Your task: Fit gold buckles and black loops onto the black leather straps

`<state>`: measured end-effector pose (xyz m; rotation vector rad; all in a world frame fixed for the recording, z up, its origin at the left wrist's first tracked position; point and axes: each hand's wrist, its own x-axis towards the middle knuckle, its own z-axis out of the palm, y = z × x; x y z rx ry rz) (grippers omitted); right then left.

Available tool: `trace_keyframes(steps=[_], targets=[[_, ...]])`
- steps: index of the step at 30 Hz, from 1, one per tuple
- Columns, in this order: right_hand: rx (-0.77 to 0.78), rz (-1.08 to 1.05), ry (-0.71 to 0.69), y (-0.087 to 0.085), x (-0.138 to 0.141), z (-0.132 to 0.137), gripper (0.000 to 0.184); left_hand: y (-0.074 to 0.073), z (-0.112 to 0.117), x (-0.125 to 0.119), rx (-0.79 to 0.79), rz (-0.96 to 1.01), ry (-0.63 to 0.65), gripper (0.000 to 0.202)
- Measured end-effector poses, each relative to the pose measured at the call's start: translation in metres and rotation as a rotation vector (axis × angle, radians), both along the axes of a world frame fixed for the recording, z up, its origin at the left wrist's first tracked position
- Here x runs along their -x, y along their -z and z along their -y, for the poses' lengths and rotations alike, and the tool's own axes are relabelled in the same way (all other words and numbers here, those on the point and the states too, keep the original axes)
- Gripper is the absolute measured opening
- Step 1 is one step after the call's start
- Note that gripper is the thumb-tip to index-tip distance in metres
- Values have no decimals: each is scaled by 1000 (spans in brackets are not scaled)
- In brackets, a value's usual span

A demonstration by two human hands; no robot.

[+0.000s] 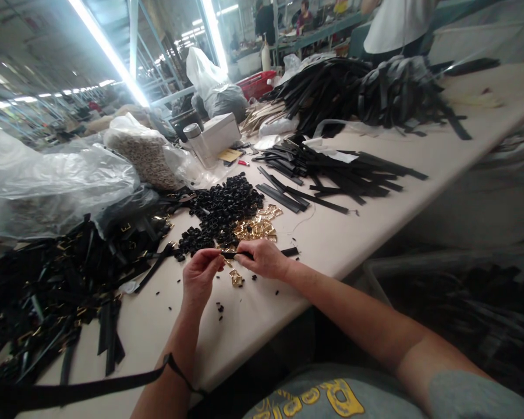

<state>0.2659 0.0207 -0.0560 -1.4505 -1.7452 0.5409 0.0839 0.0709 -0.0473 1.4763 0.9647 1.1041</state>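
Note:
A black strap [290, 252] runs between my two hands just above the table. My left hand [199, 270] pinches its left end, where a bit of gold metal shows at the fingertips. My right hand [262, 259] is closed around the strap farther along, and the free end sticks out to the right. Right behind my hands lie a heap of gold buckles [257, 226] and a larger heap of small black loops [227, 206]. A few loose gold buckles [236, 278] rest on the table below my fingers.
Black straps with gold buckles [65, 279] pile up at left. Further straps [332, 169] lie at right, with big bundles [332, 87] behind. Plastic bags [144, 151], a clear bottle [197, 142] and a white box [222, 132] stand at the back. People are beyond the table [358, 244].

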Motion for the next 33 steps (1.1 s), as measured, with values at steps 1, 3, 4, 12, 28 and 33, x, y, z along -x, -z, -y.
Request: trace_keyframes(steps=[1,3,4,12,28,33], targets=[[5,-22,-9,0,0,0,12,0,0,0,-6,1,4,19],[28,-80,-21,0,-1,-1,13,0,-1,1,-13,14,-3,18],[43,-110,-23,0,-2,-1,13,0,-2,1,-14,21,-10,18],[145,-199,-158,-3,-5,-1,14,0,-3,5,-21,20,40,19],[367,-488,-339,0,-9,-2,13,-4,-6,14,-388,-163,152,7],[339,-517,-313,2,-5,-2,15,-5,-3,10,-522,-260,127,6]])
